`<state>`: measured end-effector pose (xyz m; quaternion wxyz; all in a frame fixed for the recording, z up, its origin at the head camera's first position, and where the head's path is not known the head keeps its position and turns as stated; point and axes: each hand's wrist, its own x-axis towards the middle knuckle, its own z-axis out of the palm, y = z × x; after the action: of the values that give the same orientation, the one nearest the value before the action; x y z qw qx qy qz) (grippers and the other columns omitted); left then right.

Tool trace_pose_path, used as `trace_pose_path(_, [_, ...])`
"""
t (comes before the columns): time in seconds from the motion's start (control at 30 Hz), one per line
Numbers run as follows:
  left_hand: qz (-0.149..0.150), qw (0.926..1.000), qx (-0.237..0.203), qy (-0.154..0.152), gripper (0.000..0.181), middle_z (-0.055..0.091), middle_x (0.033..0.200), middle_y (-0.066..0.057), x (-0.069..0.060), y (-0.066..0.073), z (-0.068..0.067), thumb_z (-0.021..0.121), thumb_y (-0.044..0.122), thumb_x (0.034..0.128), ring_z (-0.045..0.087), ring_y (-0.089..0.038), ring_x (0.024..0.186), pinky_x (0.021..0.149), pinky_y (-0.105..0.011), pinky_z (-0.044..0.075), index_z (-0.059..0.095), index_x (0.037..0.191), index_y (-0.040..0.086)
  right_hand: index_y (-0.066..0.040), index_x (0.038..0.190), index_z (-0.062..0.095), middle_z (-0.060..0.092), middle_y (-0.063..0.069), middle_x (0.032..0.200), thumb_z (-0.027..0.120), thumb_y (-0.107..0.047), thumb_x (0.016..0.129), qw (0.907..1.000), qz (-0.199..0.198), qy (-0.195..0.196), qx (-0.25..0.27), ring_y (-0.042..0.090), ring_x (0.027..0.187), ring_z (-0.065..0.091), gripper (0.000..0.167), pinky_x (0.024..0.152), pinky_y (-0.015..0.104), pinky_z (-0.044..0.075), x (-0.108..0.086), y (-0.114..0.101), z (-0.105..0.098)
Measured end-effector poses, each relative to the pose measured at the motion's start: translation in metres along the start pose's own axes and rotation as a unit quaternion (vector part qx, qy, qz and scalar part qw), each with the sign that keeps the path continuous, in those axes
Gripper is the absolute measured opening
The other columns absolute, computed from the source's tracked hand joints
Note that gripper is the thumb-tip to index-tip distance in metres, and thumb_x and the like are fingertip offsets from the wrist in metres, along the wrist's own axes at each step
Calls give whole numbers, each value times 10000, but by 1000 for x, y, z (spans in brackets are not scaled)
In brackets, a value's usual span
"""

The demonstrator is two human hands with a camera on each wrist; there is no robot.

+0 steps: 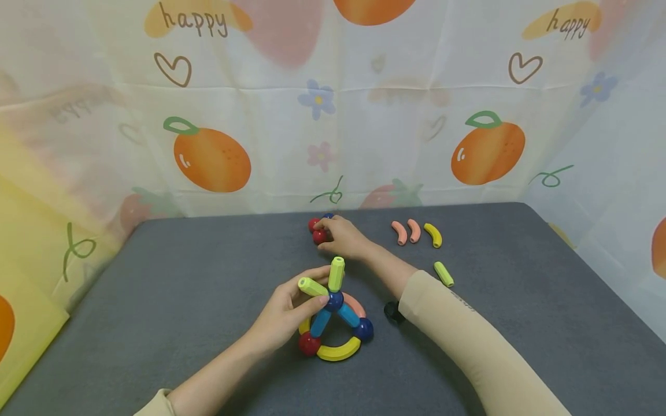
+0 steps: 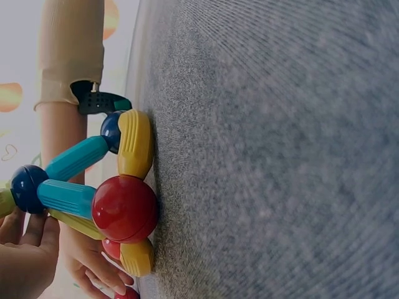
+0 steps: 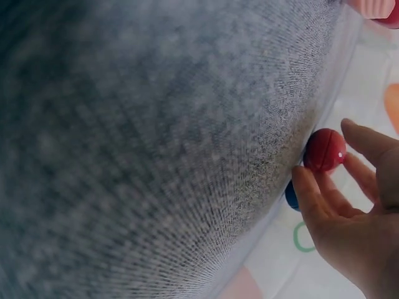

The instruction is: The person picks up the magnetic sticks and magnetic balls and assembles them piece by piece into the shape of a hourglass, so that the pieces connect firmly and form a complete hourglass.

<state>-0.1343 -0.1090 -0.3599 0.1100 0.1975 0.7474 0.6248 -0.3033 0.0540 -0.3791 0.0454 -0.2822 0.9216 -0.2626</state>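
My left hand (image 1: 283, 312) holds a magnetic ball-and-rod frame (image 1: 338, 352) by its top, the thumb on the upper blue ball (image 1: 335, 300). Two light-green rods (image 1: 336, 274) stick out from that ball, and two blue rods slope down to a red ball (image 1: 310, 344) and another blue ball (image 1: 363, 329). Curved yellow and pink rods form its base on the table. At the table's far edge, my right hand (image 1: 343, 238) has its thumb and fingers around a loose red ball (image 3: 325, 149). Another red ball (image 1: 313, 225) and a partly hidden blue ball (image 1: 328, 216) sit beside it.
Right of the right hand lie two curved pink rods (image 1: 399, 233) and a curved yellow rod (image 1: 433, 236). A straight light-green rod (image 1: 444, 274) lies nearer, beside the right forearm. A printed curtain (image 1: 281, 144) hangs behind the grey table (image 1: 208, 277).
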Motion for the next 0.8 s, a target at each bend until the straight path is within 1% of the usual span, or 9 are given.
trace_pose_path(0.1, [-41, 10000, -40, 12, 512, 512, 1487, -166, 0, 0, 0, 592, 180, 988, 546, -332, 1332, 1036, -260, 511, 442, 1466, 73, -53, 1275, 608, 636, 167, 1220, 691, -162, 921, 9999, -35, -32, -160, 286, 1121, 610, 380, 938, 388, 538, 0, 0, 0])
trace_pose_path(0.2, [-12, 10000, -47, -9, 512, 506, 1490, -177, 0, 0, 0, 588, 181, 991, 540, -344, 1336, 1040, -269, 511, 438, 1467, 65, -47, 1225, 634, 672, 147, 1157, 683, -161, 928, 9996, -54, -97, -254, 265, 1067, 629, 321, 908, 384, 544, 0, -1, -1])
trace_pose_path(0.27, [-4, 10000, -52, -25, 512, 501, 1493, -180, 0, 0, 0, 585, 183, 993, 536, -350, 1340, 1045, -273, 507, 436, 1468, 62, -47, 1223, 637, 682, 142, 1149, 681, -162, 930, 9997, -41, -161, -204, 261, 1058, 642, 318, 903, 382, 549, 0, -1, -2])
trace_pose_path(0.37, [-43, 10000, -45, -36, 509, 500, 1496, -173, 0, 0, 0, 580, 189, 996, 531, -351, 1346, 1051, -275, 502, 436, 1469, 68, -68, 1237, 630, 677, 135, 1178, 672, -184, 941, 9998, 58, -193, 37, 261, 1078, 646, 321, 911, 378, 552, -3, -1, -5])
trace_pose_path(0.5, [-76, 10000, 3, -57, 511, 499, 1497, -172, 0, 0, 0, 570, 212, 1003, 529, -352, 1347, 1059, -294, 500, 430, 1474, 72, -96, 1248, 623, 657, 132, 1230, 668, -226, 946, 9983, 86, 22, 577, 270, 1097, 647, 332, 889, 366, 560, -9, 0, -15])
trace_pose_path(0.6, [-63, 10000, 13, -73, 513, 500, 1496, -174, 0, 0, 0, 565, 220, 1006, 527, -355, 1347, 1064, -313, 500, 425, 1477, 74, -103, 1262, 615, 646, 135, 1246, 670, -235, 944, 9931, -8, 186, 1159, 280, 1059, 659, 348, 854, 379, 569, -15, -3, -26])
trace_pose_path(0.67, [-67, 9999, 1, -83, 509, 501, 1497, -167, 0, -1, 0, 561, 216, 1007, 524, -353, 1351, 1064, -305, 500, 424, 1478, 79, -103, 1266, 610, 639, 132, 1247, 669, -228, 943, 9855, -99, 180, 1686, 305, 1036, 668, 351, 863, 421, 573, -20, -7, -34])
trace_pose_path(0.73, [-68, 9999, -24, -88, 506, 502, 1499, -156, 0, -1, 0, 561, 217, 1008, 522, -349, 1354, 1063, -294, 499, 426, 1478, 88, -112, 1267, 603, 631, 119, 1244, 669, -225, 943, 9756, -198, 78, 2187, 314, 1032, 674, 349, 894, 457, 572, -25, -11, -42])
trace_pose_path(0.8, [-66, 9999, -39, -88, 504, 503, 1500, -147, 0, -2, -1, 560, 221, 1008, 521, -344, 1355, 1061, -280, 499, 429, 1478, 95, -120, 1263, 602, 625, 104, 1243, 670, -221, 942, 9662, -339, -62, 2554, 310, 1029, 679, 344, 910, 465, 573, -29, -17, -49])
